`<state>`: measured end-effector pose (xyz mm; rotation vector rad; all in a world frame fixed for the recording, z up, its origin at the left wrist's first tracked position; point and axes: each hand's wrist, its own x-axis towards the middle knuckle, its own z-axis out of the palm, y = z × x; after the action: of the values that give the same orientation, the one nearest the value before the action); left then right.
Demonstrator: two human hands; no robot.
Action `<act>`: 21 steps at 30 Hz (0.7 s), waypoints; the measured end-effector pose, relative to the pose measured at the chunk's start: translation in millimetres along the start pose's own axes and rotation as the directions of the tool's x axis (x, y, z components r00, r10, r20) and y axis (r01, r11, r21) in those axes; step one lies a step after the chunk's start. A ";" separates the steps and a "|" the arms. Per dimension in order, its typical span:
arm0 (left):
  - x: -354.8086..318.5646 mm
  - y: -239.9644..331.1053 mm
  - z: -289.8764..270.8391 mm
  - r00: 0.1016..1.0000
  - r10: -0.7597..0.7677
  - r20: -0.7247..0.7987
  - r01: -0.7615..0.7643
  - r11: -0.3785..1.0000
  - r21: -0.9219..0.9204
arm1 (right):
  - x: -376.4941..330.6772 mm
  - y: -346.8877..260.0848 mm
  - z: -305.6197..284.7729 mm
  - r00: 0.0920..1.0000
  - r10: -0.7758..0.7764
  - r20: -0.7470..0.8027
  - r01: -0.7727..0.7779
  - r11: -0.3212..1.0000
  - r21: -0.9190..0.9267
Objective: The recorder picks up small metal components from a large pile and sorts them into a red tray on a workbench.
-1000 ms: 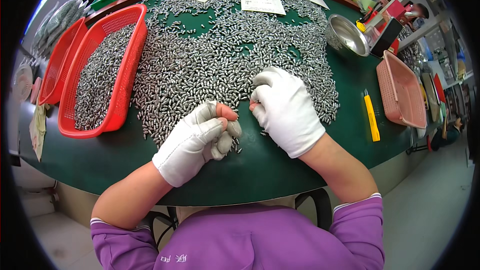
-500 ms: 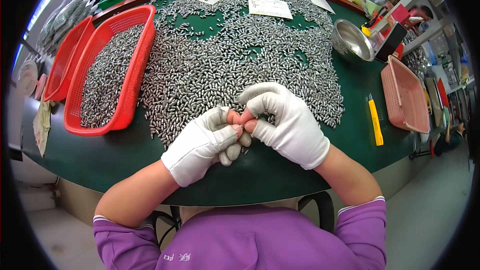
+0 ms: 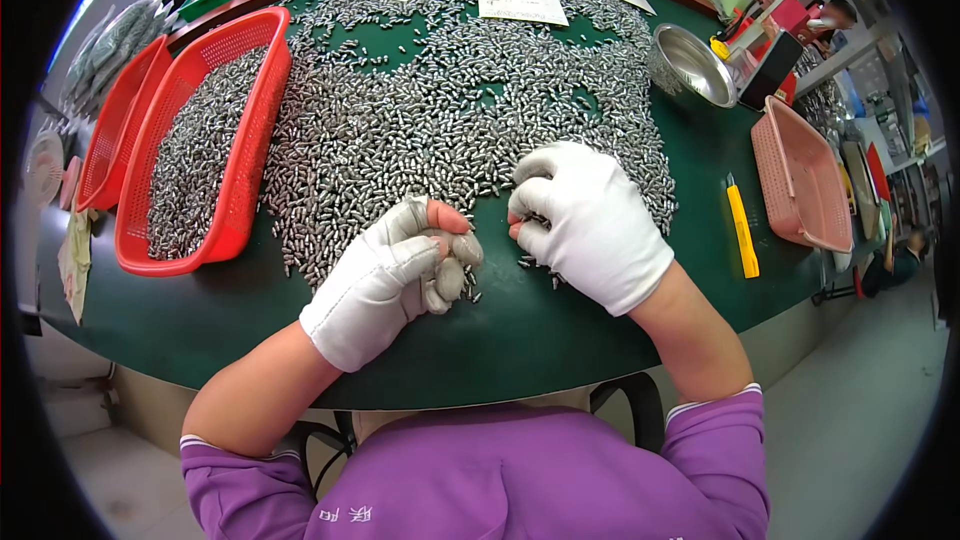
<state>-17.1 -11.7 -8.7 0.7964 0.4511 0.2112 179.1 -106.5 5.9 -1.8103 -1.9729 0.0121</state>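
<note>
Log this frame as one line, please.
left hand: white glove, curled at edge of small silvery metal parts | right hand: white glove, on parts | surface: green table | left: red mesh basket holding parts

Green-topped table (image 3: 560,340) w/ wood rim, grey floor (image 3: 860,420), shelving (image 3: 800,0) at right.

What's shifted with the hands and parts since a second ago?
The right hand left the pile's edge, met the left hand half a second ago, and has now drawn apart again, resting at the edge of the metal parts. The left hand has stayed curled, thumb up. The red basket, bowl and yellow knife are unmoved.
</note>
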 end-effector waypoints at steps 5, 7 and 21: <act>1.0 -0.7 -1.1 1.000 -0.006 0.021 0.007 1.000 -0.014 | -1.3 -2.6 8.8 0.997 -0.073 -0.039 0.072 0.997 -0.033; 0.2 -1.0 -2.2 0.999 -0.031 0.016 0.032 0.999 -0.016 | 0.5 -3.3 12.4 0.996 -0.086 -0.038 0.086 0.996 0.005; -2.7 3.2 8.3 0.996 -0.088 -0.023 0.091 0.979 0.180 | 7.1 -13.4 7.1 0.969 -0.126 -0.213 0.209 0.876 0.435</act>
<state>-15.7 -15.8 -0.5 0.9511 0.5246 0.0934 163.9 -99.5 6.0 -1.2891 -1.8059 0.2304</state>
